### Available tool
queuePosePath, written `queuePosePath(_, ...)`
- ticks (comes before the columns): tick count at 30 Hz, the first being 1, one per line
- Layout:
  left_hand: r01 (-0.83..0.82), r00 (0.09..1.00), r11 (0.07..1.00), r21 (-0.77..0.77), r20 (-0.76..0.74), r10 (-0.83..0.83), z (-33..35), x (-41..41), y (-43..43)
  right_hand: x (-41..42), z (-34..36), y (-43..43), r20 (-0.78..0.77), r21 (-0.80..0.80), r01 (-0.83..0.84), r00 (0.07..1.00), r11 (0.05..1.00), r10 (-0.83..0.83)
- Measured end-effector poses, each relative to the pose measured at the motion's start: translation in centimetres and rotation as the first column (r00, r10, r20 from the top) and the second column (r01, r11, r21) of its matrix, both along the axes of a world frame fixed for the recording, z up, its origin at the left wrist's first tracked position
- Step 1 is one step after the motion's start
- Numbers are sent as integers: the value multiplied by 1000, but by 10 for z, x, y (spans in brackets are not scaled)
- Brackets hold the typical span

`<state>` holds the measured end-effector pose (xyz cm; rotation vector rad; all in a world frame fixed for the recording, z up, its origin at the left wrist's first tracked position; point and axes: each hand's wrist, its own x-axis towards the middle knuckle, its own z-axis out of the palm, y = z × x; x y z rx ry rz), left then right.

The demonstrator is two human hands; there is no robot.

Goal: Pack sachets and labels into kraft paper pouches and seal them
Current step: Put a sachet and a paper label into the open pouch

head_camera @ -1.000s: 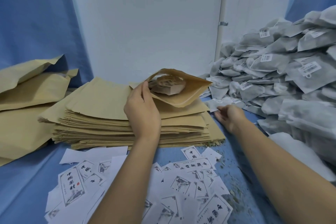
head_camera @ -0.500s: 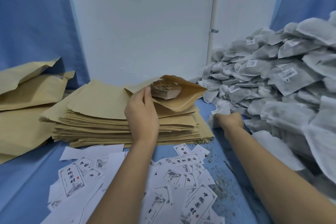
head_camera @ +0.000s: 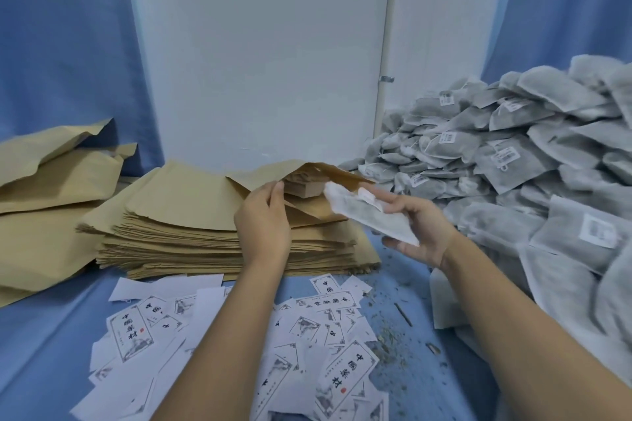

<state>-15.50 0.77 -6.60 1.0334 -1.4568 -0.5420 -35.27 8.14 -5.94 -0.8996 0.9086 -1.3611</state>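
My left hand (head_camera: 263, 222) pinches the near lip of a kraft pouch (head_camera: 328, 174) and holds its mouth open on top of a stack of flat pouches (head_camera: 191, 215). Something brown sits inside the pouch. In my right hand (head_camera: 417, 229) is a grey-white sachet (head_camera: 369, 215), gripped between fingers and thumb, its far end at the pouch mouth. A big heap of grey sachets (head_camera: 519, 161) rises on the right. Printed paper labels (head_camera: 307, 335) lie scattered on the blue table in front of me.
More kraft pouches (head_camera: 51, 188) are piled loosely at the left. Dried herb crumbs (head_camera: 390, 342) litter the blue table near the labels. A white wall panel stands behind, with blue curtains on both sides.
My right hand has picked a sachet from the foot of the heap and carried it left and up to the pouch mouth. My left hand has kept holding the pouch open.
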Motion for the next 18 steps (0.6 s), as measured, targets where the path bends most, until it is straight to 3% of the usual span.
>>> queuePosePath(4,31,998,996,-87,55,-26,-5,1,14,23,19,-13,-171,-45,123,977,991,-129)
queuePosePath(6,17,994,989,-147,110,-1,-10,4,22,41,23,-22,-158,-74,197,966,978,-207)
queuePosePath(9,-43,977,982,-182,197,79,-15,10,37,72,24,-31,-143,-111,173,972,979,-188)
queuePosePath(11,-76,970,975,-209,212,121,-17,15,47,90,21,-37,-310,-111,194,925,975,-220)
queuePosePath(12,-82,967,969,-233,218,134,-18,17,51,97,20,-44,-481,-115,280,824,953,-300)
queuePosePath(14,-83,963,958,-274,226,148,-18,20,57,105,18,-56,-821,-187,422,429,887,-377)
queuePosePath(15,-84,962,955,-284,226,152,-17,21,58,110,18,-60,-893,-259,453,223,853,-390)
queuePosePath(17,-75,971,958,-277,199,134,-15,23,59,117,18,-61,-893,-343,514,81,786,-443)
queuePosePath(18,-61,980,962,-267,169,108,-14,24,58,119,17,-60,-870,-376,553,66,743,-489)
